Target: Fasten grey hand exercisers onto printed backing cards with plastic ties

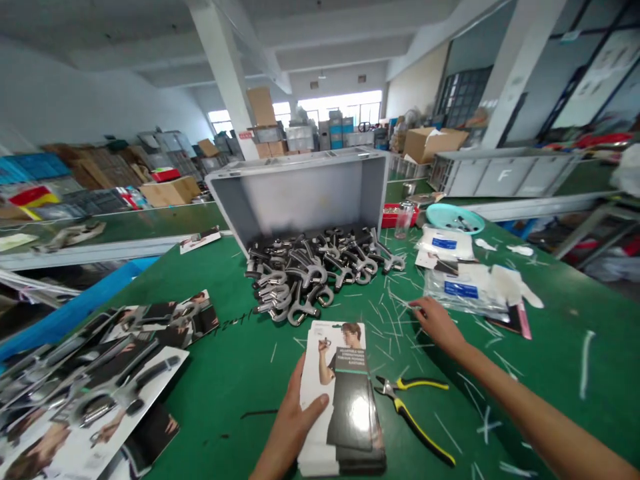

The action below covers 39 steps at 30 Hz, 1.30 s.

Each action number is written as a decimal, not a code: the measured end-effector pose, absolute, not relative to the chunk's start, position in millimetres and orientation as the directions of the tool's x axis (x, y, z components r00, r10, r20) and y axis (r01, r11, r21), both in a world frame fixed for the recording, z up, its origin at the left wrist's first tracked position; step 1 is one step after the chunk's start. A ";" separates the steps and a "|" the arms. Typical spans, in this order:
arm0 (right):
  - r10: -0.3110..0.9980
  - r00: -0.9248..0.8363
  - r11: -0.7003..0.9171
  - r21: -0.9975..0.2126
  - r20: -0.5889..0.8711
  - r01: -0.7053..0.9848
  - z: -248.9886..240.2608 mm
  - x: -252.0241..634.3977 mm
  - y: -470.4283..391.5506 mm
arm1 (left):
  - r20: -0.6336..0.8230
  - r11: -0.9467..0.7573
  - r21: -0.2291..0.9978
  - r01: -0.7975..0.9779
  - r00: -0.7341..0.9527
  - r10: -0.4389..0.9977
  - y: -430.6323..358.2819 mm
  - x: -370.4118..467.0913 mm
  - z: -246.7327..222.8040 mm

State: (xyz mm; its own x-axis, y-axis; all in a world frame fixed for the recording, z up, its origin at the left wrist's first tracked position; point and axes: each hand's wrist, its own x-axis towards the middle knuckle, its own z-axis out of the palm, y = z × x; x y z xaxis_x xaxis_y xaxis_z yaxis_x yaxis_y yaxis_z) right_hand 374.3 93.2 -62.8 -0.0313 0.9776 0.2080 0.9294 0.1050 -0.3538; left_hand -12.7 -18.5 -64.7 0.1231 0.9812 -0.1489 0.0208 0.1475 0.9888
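Left hand [300, 417]: grasping a stack of cards [354, 417], thumb on top, other fingers out of sight at the left side or beneath. Stack lies at the near middle of the green table [225, 393], long side pointing away from the person; top card shows a figure with 1 arm raised, beside a dark panel.

Right hand [439, 323]: reached forward to the right of the stack, palm down, fingertips drawn together at the end of a thin white tie. Cannot tell whether the tie is pinched or only touched. More ties scattered loose around this hand and along the right side.

Pliers [394, 392]: 1 pair, yellow-and-black handles spread, just right of the stack, nose toward the cards.

Beyond the stack: grey crate [310, 200] on its side, mouth facing the person; grey-and-black grips [310, 270] heaped in and before it.

Far left: grips on cards, an overlapping pile [100, 400], 1 white-edged card uppermost.

Right rear: 2 clear bags [463, 293] with blue labels, 1 behind the other; past them a turquoise plate [434, 217] with small dark pieces, a clear jar [403, 223] and a red box [393, 217].
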 end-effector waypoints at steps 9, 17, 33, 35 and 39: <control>0.996 0.084 -0.091 -0.309 -0.037 0.947 -62.6 394.4 136.1 | -0.234 0.228 0.965 -0.132 -0.032 0.972 -28.9 7.3 -63.3; 0.996 0.093 -0.085 -0.394 -0.001 0.915 -34.2 393.9 128.8 | -0.213 0.211 0.971 -0.116 -0.007 0.977 -29.8 2.9 -67.1; 0.941 -0.269 -0.035 -0.847 -0.207 0.530 48.2 320.8 56.0 | 0.257 -0.150 0.825 0.545 -0.125 0.958 -52.6 -19.0 -35.2; 0.830 -0.485 0.010 -0.862 -0.275 0.506 56.8 285.2 34.6 | 0.415 -0.355 0.680 0.641 0.063 0.908 -59.8 -15.5 -5.6; 0.596 -0.736 -0.043 -0.928 -0.322 0.371 67.0 224.6 -5.5 | 0.307 -0.601 0.514 0.612 0.523 0.795 -73.5 -4.0 34.7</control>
State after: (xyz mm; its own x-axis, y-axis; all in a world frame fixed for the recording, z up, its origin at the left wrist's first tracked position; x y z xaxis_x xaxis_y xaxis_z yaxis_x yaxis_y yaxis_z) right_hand 224.6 -5.5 67.0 -0.7355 0.5960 -0.3222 0.3713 -0.0433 -0.9275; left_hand -4.0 -73.5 34.7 0.5232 0.7951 0.3066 0.6117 -0.6009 0.5145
